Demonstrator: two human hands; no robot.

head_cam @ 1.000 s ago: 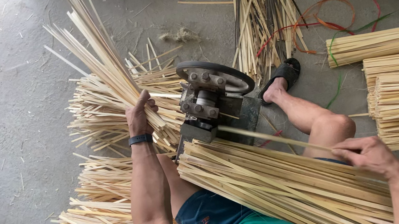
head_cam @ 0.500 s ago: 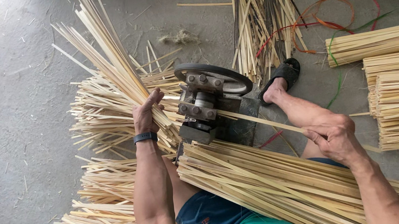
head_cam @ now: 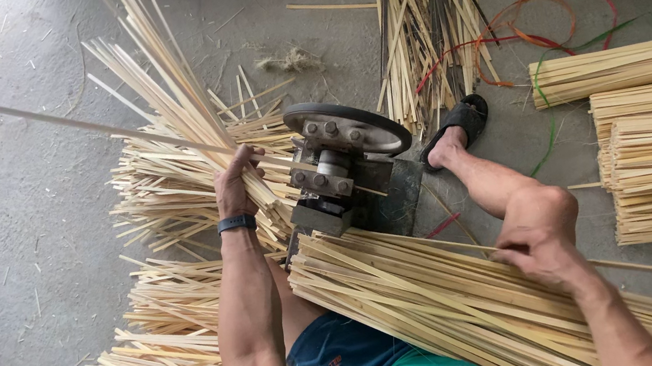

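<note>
the right hand (head_cam: 542,248) has come back down onto the bundle of bamboo strips (head_cam: 469,300) lying across the person's lap, its fingers now pinched together on a single strip (head_cam: 622,266) — a second ago it was reaching farther out along the pile. the left hand (head_cam: 236,185) stays closed around the split slivers (head_cam: 177,137) fanning out beside the small splitting machine (head_cam: 345,166), and a long sliver now juts out toward the upper left. judging by this, one strip has gone through and another is being picked for feeding.
</note>
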